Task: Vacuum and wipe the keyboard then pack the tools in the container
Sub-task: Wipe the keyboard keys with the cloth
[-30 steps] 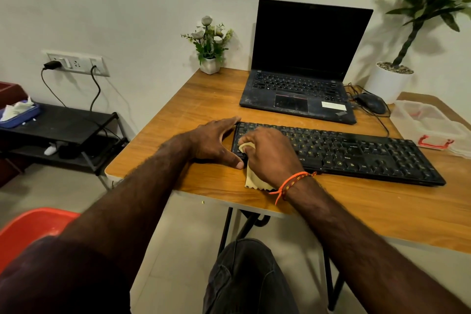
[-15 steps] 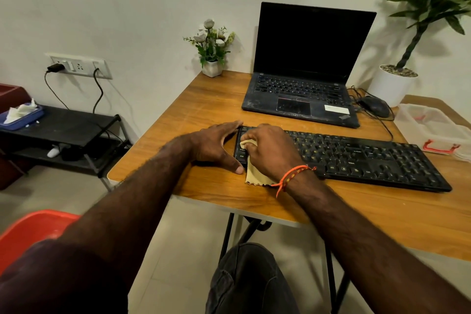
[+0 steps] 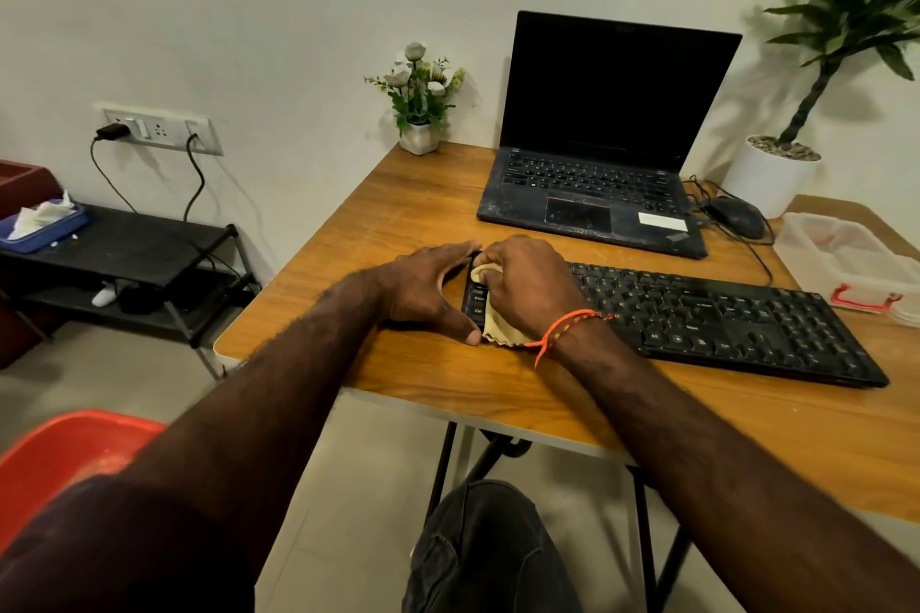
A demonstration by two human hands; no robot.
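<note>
The keyboard (image 3: 697, 319) lies on the wooden surface (image 3: 398, 224) in the middle of the frame. Its long axis runs from the centre of the frame toward the lower right edge, slightly tilted downward to the right. Its left short end points at the two hands.

The cloth (image 3: 495, 314), pale yellow, is held by the right hand (image 3: 532, 289), and the fingers are curled around it, so the grip of this hand is clamped on the cloth. The cloth is pressed on the leftmost keys, and its scalloped lower edge hangs over the front rim of the keyboard onto the surface.

The left hand (image 3: 428, 294) is placed just beside the left short end of the keyboard, with fingers straight and the thumb touching the near corner. Its grip is apart; the keyboard is only steadied, it seems, not grasped.

From the grip on the cloth, nearly all of the keyboard that is not yet covered lies to the right, along the long axis. A wipe in this direction is judged to be the coming move, and the right hand is the nearer one for it.

The clear container (image 3: 846, 259) with a red latch stands at the right edge of the frame, behind the right end of the keyboard. No vacuum tool is seen.
</note>
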